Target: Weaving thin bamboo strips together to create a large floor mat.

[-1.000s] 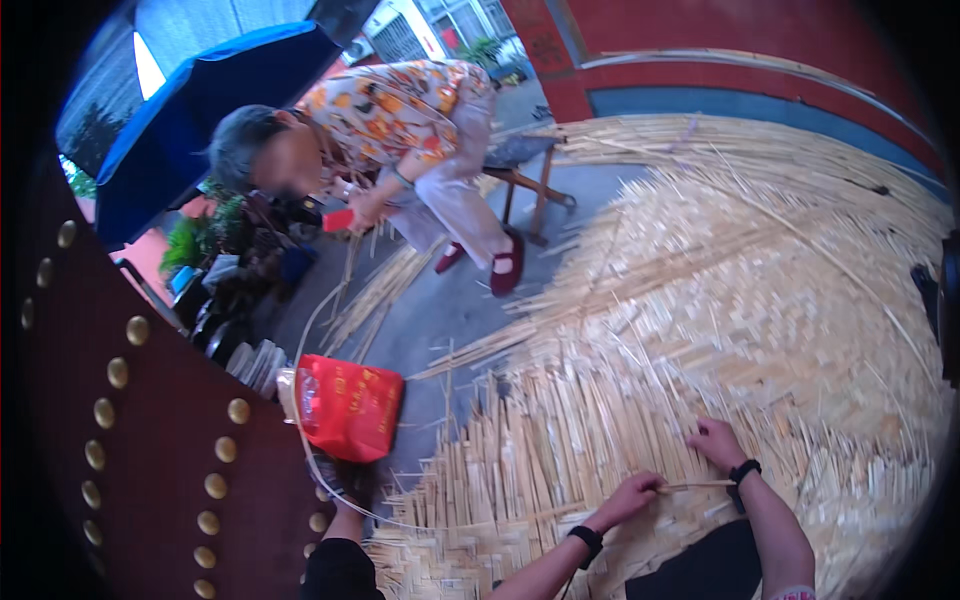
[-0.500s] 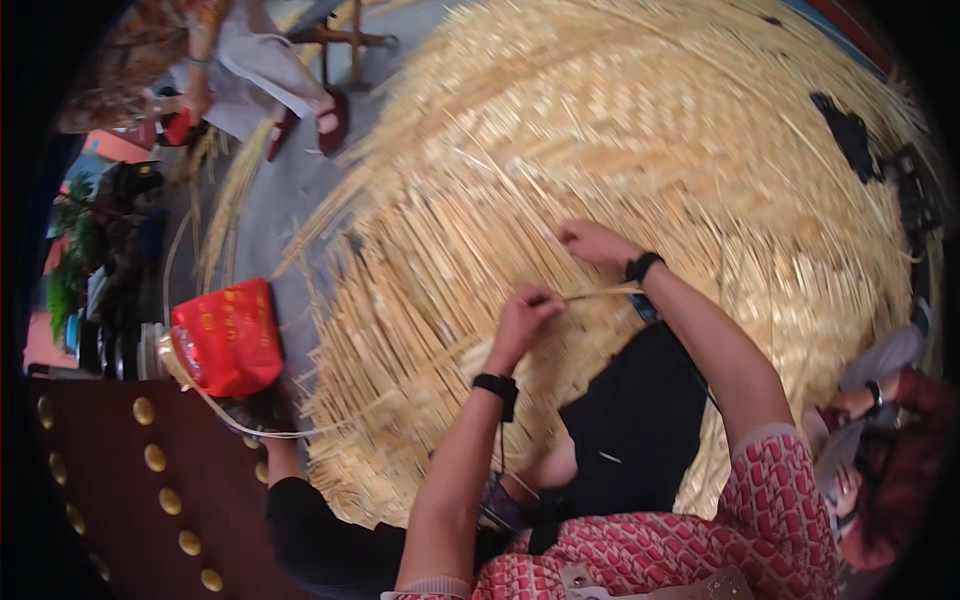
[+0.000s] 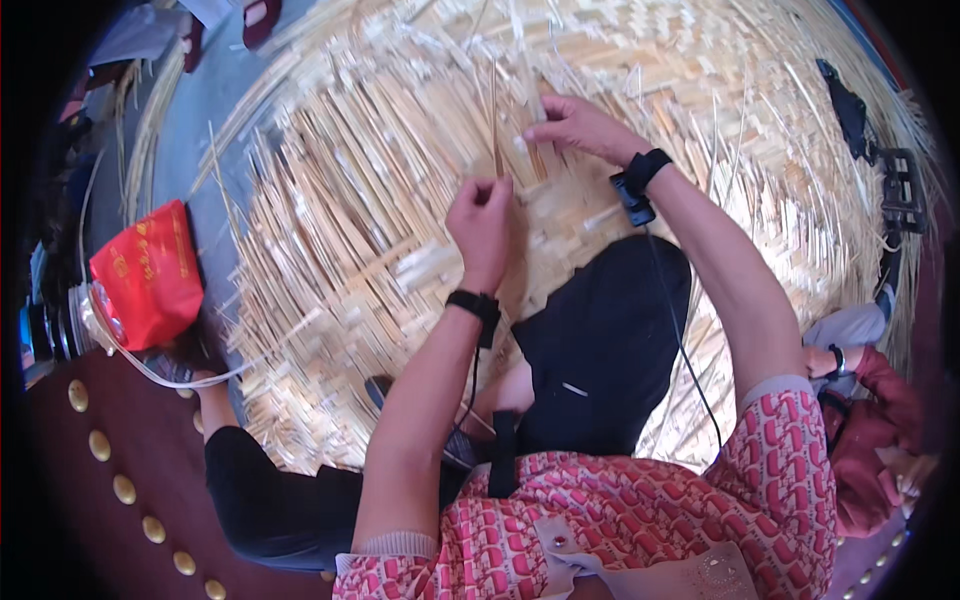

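A broad mat of pale split-reed strips (image 3: pixel 350 180) lies before me, woven in places, with loose strip ends standing side by side at its left. My left hand (image 3: pixel 480 225) is closed over the mat, its fingers pinched round a thin reed strip (image 3: pixel 494 110) that points away from me. Just right of that strip is my right hand (image 3: pixel 580 130), thumb and forefinger slightly apart near the strip ends; I see nothing gripped in it. My bent knee in black cloth (image 3: pixel 610 340) rests on the woven part below my hands.
A red bag (image 3: pixel 150 275) stands left of the mat, near a pale curved strip (image 3: pixel 180 382). At the right lie a black cloth item (image 3: pixel 845 110) and a black frame-like object (image 3: pixel 903 190). Another person's arm in a dark red sleeve (image 3: pixel 880 400) is at the right edge.
Both hands have moved farther up the mat and slightly left in view. The strip in my left hand pointed right and now points away from me. The whole view has shifted.
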Motion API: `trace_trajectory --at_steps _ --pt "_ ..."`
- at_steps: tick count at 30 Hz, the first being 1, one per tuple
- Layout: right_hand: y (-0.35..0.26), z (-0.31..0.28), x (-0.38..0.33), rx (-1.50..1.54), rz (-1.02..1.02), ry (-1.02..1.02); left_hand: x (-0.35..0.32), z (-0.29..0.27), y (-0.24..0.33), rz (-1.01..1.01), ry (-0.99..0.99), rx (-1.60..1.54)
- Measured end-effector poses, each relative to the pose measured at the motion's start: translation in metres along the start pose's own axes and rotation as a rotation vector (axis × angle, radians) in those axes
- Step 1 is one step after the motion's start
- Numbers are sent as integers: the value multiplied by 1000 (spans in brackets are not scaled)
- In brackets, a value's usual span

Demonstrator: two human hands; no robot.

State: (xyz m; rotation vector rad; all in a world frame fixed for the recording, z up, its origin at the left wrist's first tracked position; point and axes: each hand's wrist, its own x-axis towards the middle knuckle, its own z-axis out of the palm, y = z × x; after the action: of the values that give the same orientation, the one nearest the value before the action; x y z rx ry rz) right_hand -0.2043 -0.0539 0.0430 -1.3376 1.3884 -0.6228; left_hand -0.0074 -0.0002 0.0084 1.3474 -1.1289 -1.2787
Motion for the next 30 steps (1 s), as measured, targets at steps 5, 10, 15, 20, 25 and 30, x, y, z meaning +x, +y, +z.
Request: trace_trajectory --at_steps 5,10,15,20,25,30 --pt "-22 26 -47 -456 -335 62 23 -14 -7 -189 -303 130" --pt "2 -8 -31 -1031 -262 174 13 -43 -8 3 -217 179" --pt "-3 -20 -27 -951 -130 -78 -20 -75 -4 604 -304 963" --pt "1 -7 -19 -938 -16 -50 -34 -74 -21 566 -328 1171" --pt "-1 -20 -44 -848 143 62 -16 -54 27 477 -520 1299" --pt "20 -32 -61 -678 66 225 24 43 10 524 -475 326"
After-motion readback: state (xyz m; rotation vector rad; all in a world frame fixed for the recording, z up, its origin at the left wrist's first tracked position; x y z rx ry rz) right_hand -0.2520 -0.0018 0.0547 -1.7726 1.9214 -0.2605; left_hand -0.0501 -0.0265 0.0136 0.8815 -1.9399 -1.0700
